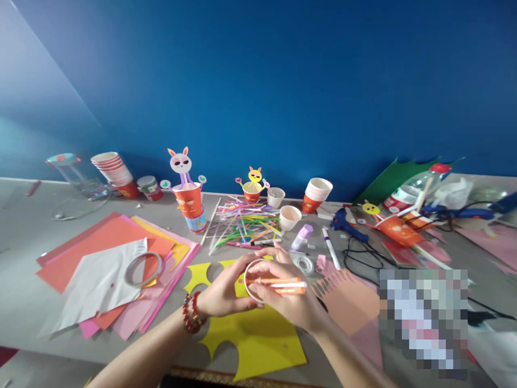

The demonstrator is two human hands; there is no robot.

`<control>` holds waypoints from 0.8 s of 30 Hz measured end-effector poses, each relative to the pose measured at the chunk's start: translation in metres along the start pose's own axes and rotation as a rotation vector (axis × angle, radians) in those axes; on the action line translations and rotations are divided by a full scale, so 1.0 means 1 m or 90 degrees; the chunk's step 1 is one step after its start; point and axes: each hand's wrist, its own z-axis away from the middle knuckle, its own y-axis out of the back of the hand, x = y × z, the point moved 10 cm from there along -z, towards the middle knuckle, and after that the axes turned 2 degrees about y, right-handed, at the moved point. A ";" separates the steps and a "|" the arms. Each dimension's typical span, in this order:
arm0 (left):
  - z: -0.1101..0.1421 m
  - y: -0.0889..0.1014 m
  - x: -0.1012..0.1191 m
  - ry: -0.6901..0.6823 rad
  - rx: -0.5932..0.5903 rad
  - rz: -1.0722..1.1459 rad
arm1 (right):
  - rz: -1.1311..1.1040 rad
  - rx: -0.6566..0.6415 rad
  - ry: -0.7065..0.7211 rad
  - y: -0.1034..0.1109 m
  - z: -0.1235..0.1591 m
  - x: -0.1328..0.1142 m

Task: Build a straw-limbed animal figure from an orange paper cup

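Observation:
My left hand (225,288), with red bead bracelets on the wrist, is wrapped round a paper cup whose white rim (246,285) faces me. My right hand (297,308) is closed at the cup's mouth, its fingers reaching inside. Thin orange and white sticks (291,286) run from inside the cup out past these fingers; their inner ends are hidden. Under both hands lies a yellow paper sheet (266,342) with round pieces cut out of its edges. Just beyond the hands are a roll of clear tape (303,264) and a purple-capped glue stick (302,237).
Coloured paper sheets (105,242) with a tape ring (143,269) lie left. A pile of thin coloured sticks (244,218) is at the back, beside finished-looking rabbit cups (188,199). To the right are a blue glue gun (343,221), its black cable and a plastic bottle (414,188).

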 end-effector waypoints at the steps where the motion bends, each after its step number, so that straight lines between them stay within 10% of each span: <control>1: 0.000 0.001 -0.002 0.011 0.004 0.015 | 0.001 0.012 0.005 0.005 0.000 0.000; 9: 0.003 0.010 -0.011 0.066 0.049 0.082 | 0.041 0.098 0.085 0.040 -0.001 -0.005; 24: 0.006 -0.005 -0.007 0.020 -0.026 0.068 | -0.039 -0.036 -0.046 0.015 0.000 0.017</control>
